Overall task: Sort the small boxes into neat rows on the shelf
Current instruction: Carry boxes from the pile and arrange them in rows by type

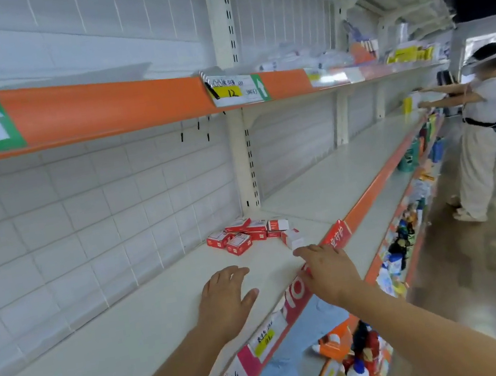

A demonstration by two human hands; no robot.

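Both hands hover flat and empty over the shelf (149, 314): my right hand (328, 269) nearly touches the stray box (293, 238); left hand (225, 298) trails, jumbled small boxes (242, 235) beyond.

Left hand (225, 302): palm down, fingers straight and slightly spread, thumb out to the side, holding nothing. Right hand (328, 269): palm down, fingers extended forward, holding nothing. Both bare forearms reach forward from the lower frame edge, right arm further extended.
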